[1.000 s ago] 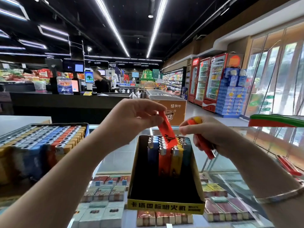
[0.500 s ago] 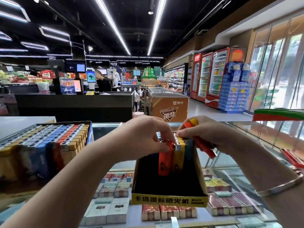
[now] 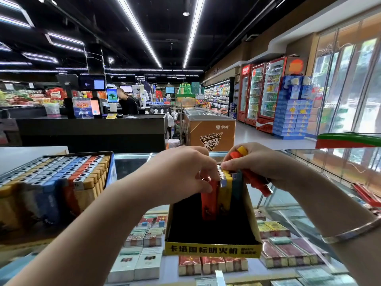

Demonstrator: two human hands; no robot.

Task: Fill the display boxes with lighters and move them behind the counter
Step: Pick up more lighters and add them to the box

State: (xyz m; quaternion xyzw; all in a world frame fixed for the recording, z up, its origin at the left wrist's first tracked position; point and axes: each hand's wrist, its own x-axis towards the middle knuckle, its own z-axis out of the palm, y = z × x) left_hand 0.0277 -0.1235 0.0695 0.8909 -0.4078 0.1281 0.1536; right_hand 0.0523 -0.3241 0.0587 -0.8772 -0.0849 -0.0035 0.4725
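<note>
A black display box with a yellow front strip [image 3: 212,249] stands on the glass counter, partly filled at its far end with upright lighters. My left hand [image 3: 181,172] pinches the top of a red lighter [image 3: 209,201] standing in the front row, beside a yellow lighter [image 3: 225,195]. My right hand [image 3: 266,164] grips a bundle of red and yellow lighters [image 3: 255,182] and its fingertips touch the tops of the row. A full box of lighters [image 3: 53,178] sits at the left.
Cigarette packs [image 3: 144,263] lie under the glass counter [image 3: 132,159]. A red-and-green object [image 3: 348,140] sits on the counter's right side. Beyond are a dark checkout desk [image 3: 92,129] with a person, an orange freezer chest [image 3: 210,129] and drink fridges [image 3: 261,93].
My left hand has lowered the red lighter from above the box into the front row and still holds its top. My right hand has come down onto the row.
</note>
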